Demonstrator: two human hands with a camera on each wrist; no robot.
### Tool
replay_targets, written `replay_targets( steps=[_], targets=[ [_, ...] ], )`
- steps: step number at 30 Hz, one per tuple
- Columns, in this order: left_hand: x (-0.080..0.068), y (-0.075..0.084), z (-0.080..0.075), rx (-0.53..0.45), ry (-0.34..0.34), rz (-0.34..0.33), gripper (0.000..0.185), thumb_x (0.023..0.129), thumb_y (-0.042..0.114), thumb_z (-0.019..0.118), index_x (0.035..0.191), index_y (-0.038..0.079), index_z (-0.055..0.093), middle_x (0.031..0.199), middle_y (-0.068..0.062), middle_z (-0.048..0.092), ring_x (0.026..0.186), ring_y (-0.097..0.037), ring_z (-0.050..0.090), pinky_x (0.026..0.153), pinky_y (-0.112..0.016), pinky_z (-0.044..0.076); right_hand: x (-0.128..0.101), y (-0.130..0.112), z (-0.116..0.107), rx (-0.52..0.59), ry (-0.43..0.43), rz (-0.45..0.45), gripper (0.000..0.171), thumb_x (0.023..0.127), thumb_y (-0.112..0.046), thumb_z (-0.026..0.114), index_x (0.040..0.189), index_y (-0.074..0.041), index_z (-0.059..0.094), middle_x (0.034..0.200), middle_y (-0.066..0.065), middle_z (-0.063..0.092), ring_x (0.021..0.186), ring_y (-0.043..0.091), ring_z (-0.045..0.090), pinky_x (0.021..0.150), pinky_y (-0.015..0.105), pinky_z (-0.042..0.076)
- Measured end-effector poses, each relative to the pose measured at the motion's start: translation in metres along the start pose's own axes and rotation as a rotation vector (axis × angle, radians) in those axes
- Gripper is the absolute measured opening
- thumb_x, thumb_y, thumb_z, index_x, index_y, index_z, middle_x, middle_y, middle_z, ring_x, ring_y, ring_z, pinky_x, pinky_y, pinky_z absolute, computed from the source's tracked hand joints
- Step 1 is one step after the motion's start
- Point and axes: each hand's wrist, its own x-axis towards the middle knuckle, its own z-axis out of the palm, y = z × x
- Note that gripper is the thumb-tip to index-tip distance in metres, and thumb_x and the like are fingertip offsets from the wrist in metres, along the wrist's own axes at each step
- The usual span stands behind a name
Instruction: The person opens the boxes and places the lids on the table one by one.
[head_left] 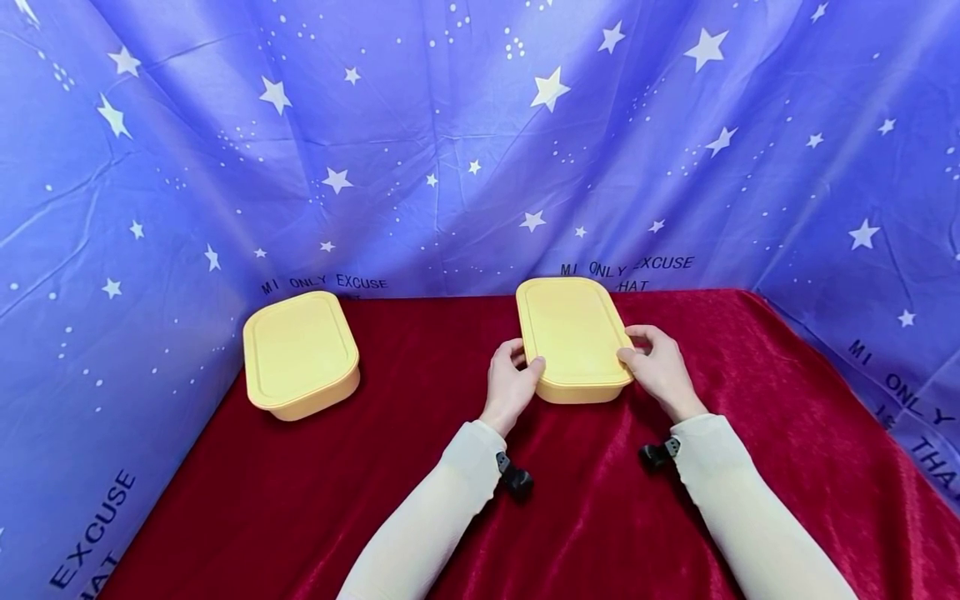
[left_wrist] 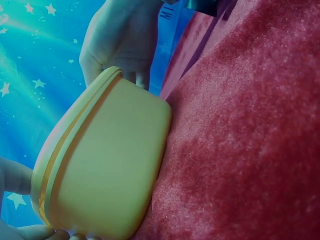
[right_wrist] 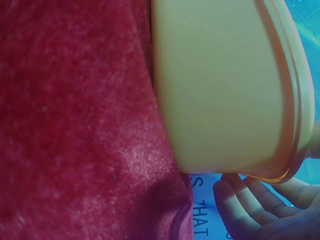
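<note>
A yellow lunch box (head_left: pixel 576 329) with a flat lid sits on the red cloth, held at both sides near its front corners. My left hand (head_left: pixel 512 379) grips the left side, its thumb on the lid's edge and the fingers along the wall below. On the opposite side, my right hand (head_left: pixel 660 367) has its thumb over the lid's rim and its fingers against the side. In the right wrist view those fingers (right_wrist: pixel 250 200) lie at the box wall under the rim. The left wrist view shows the front wall (left_wrist: pixel 110 155) resting close on the cloth.
Another yellow lidded box (head_left: pixel 302 354) stands at the left of the table, turned slightly. Red velvet cloth (head_left: pixel 420 400) covers the table. A blue star-printed curtain (head_left: pixel 435 150) hangs behind and at both sides, close to the back edge.
</note>
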Motion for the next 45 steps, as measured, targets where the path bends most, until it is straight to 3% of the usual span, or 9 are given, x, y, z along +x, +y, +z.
replay_targets(
  steps=[25, 45],
  targets=[
    [-0.0019, 0.0014, -0.0007, 0.012, 0.004, 0.0, 0.039, 0.084, 0.015, 0.067, 0.12, 0.004, 0.059, 0.116, -0.007, 0.057, 0.106, -0.019, 0.059, 0.084, -0.029, 0.051, -0.0019, -0.0024, -0.0019, 0.004, 0.003, -0.004, 0.045, 0.085, -0.008, 0.058, 0.128, 0.003, 0.052, 0.114, 0.023, 0.058, 0.091, 0.026, 0.055, 0.063, 0.016, 0.046],
    [-0.0011, 0.0007, -0.0003, 0.014, -0.003, -0.037, 0.039, 0.086, 0.018, 0.067, 0.122, 0.006, 0.058, 0.117, -0.006, 0.057, 0.107, -0.019, 0.058, 0.084, -0.03, 0.051, -0.0015, -0.0017, -0.002, 0.012, 0.012, -0.019, 0.044, 0.085, -0.007, 0.058, 0.127, 0.004, 0.053, 0.111, 0.022, 0.059, 0.089, 0.025, 0.055, 0.063, 0.016, 0.046]
  ],
)
